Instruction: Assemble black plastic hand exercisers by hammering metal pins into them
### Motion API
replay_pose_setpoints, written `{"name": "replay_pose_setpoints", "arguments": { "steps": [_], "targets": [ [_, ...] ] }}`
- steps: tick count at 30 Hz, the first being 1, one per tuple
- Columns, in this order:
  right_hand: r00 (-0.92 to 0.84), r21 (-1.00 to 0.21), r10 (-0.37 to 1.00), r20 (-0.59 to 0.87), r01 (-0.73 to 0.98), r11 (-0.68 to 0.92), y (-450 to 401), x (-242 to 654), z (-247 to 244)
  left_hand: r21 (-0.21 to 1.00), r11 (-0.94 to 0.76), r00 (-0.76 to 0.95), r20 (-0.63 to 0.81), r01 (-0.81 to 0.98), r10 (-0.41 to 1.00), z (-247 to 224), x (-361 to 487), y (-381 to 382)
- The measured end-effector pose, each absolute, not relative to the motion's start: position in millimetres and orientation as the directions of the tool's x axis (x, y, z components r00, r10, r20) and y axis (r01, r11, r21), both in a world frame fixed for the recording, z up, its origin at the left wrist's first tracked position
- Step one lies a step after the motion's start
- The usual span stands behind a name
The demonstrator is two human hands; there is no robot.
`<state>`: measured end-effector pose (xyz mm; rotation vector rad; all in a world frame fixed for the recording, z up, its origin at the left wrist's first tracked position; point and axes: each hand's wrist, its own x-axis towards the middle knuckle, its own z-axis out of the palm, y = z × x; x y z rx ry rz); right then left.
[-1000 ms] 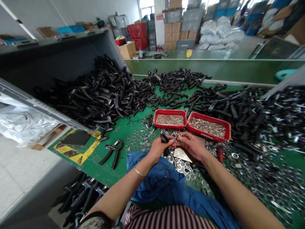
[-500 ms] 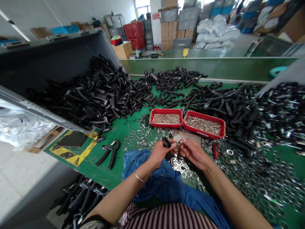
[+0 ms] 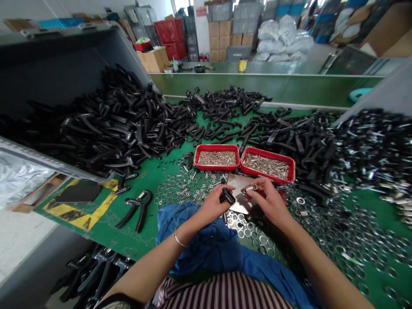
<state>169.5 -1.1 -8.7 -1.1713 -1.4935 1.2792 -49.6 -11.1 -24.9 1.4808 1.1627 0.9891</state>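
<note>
L hand (image 3: 210, 207) was curled round a black plastic handle (image 3: 227, 196), fingers closed on it, just above a steel plate (image 3: 233, 182). R hand (image 3: 267, 204) pinched a small metal coil spring (image 3: 251, 188) between thumb & fingertips, close to the handle's end; couldn't tell from where I stood if the two touched.

Directly ahead of both hands sat two red trays: the one ahead of L hand (image 3: 216, 157) held tiny silver parts, too small to make out, and the one ahead of R hand (image 3: 268, 166) held short metal pieces. Loose steel rings (image 3: 183, 189) lay on the green table (image 3: 131, 234) left of L hand, with more (image 3: 337, 231) spread right of R hand. Beyond the trays, loose black handles (image 3: 112, 124) lay in big heaps, far out-numbering anything put together.

Left of L hand lay one assembled black hand gripper (image 3: 139, 210), w/ a spring at its hinge. More assembled-looking grippers (image 3: 96, 270) sat in a heap down below the table edge, past L forearm. So some done, lots of parts left. A blue cloth (image 3: 189, 240) lay across the lap under both wrists.
</note>
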Motion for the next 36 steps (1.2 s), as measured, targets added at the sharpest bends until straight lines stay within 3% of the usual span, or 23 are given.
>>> {"name": "replay_pose_setpoints", "arguments": {
  "steps": [4, 9, 14, 18, 22, 25, 28, 31, 33, 36],
  "targets": [
    [-0.209, -0.970, 0.978, -0.020, 0.241, 0.032, -0.4, 180.5, -0.5, 0.992, 0.122, 0.257, -0.129, 0.044, 0.958, -30.5, -48.9, 0.6],
    [-0.048, -0.995, 0.995, -0.086, 0.046, -0.084, -10.0, 165.1, 0.0, 0.986, 0.166, 0.174, -0.162, -0.012, 0.971, -34.6, -20.0, 12.1],
    [0.073, -0.999, 0.997, -0.035, -0.015, -0.034, -19.7, 143.8, -10.0, 0.966, 0.242, 0.111, -0.232, -0.091, 0.966, -35.1, 0.3, 9.2],
    [0.138, -0.979, 0.987, 0.081, 0.198, 0.053, -25.9, 135.5, -11.4, 0.931, 0.303, 0.109, -0.286, -0.203, 0.952, -33.7, 3.2, 3.3],
    [0.078, -0.879, 0.963, 0.260, 0.431, 0.202, -25.4, 138.4, -6.8, 0.925, 0.305, 0.082, -0.294, -0.227, 0.952, -27.7, 3.4, -2.1],
    [0.004, -0.912, 0.980, 0.199, 0.366, 0.184, -17.3, 148.3, -3.9, 0.927, 0.341, 0.287, -0.288, -0.156, 0.914, -16.3, -1.5, -8.5],
    [-0.113, -0.997, 0.993, -0.021, 0.071, -0.013, -6.8, 156.1, -1.5, 0.921, 0.376, 0.581, -0.253, -0.099, 0.773, -0.7, -10.5, -15.3],
    [-0.237, -0.975, 0.957, -0.167, -0.101, -0.195, 0.3, 157.1, 2.5, 0.875, 0.452, 0.697, -0.216, -0.172, 0.683, 9.2, -16.1, -18.0],
    [-0.249, -0.976, 0.951, -0.184, -0.064, -0.206, 0.1, 158.6, 5.4, 0.824, 0.518, 0.701, -0.230, -0.229, 0.675, 10.0, -16.1, -16.3],
    [-0.139, -0.975, 0.990, -0.015, 0.224, 0.017, -16.0, 170.2, 5.7, 0.784, 0.472, 0.533, -0.217, -0.404, 0.818, 7.7, -16.6, -5.4]
  ]
}}
